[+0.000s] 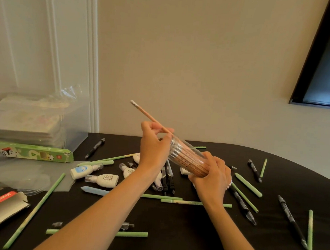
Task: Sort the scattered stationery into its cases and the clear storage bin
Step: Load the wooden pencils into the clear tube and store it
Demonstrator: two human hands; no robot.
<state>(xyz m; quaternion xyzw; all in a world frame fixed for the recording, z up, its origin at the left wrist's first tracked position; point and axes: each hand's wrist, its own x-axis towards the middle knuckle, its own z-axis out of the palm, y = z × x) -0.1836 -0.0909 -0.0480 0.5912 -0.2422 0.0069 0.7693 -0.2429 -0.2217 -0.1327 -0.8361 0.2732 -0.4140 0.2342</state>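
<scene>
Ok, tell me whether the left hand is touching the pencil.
Touching. The head view shows the left hand pinching the wooden pencil between thumb and fingers, just above the mouth of the clear tube that the right hand holds.

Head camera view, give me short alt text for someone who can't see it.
A person's left hand pinches a wooden pencil at the mouth of a clear tube of pencils, which the right hand grips above a black table. Green pencils, black pens and white correction-fluid bottles lie scattered, with a clear storage bin at far left.
</scene>
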